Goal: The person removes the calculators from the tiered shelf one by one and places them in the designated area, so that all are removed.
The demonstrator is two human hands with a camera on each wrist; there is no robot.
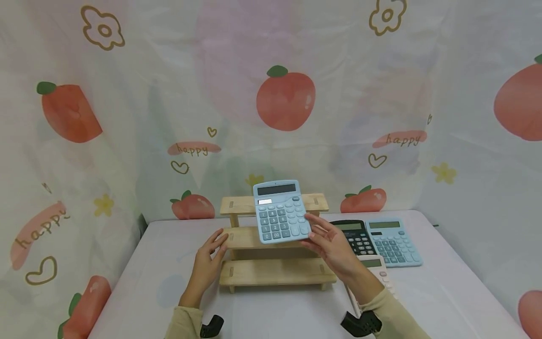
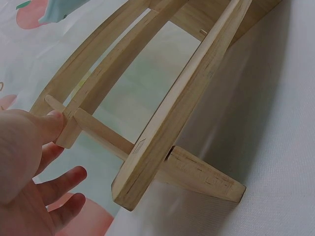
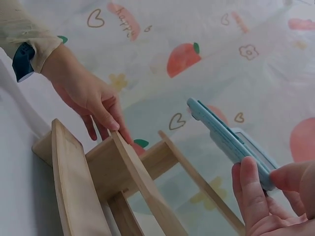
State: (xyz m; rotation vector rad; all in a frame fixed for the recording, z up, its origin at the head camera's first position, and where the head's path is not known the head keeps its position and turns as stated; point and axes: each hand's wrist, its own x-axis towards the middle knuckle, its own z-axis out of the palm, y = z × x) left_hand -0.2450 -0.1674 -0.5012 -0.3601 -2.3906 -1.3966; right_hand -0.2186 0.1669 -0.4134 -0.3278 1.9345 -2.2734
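Observation:
A light blue calculator (image 1: 279, 212) is held in the air in front of a three-tier wooden shelf rack (image 1: 275, 273). My right hand (image 1: 334, 252) pinches its lower right corner, thumb on the front and fingers behind. The right wrist view shows this calculator (image 3: 226, 139) from its side, apart from the wood. At the rack's left side, my left hand (image 1: 206, 263) grips the end of the middle shelf. In the left wrist view the thumb of that hand (image 2: 19, 152) lies on the board's end, with the other fingers beyond and below it.
Right of the rack on the white-covered table (image 1: 169, 254) lie a black calculator (image 1: 363, 244), another light blue calculator (image 1: 394, 247) and a pale pinkish calculator (image 1: 383, 278), partly behind my right forearm. A fruit-printed cloth (image 1: 330, 165) hangs behind and along the sides.

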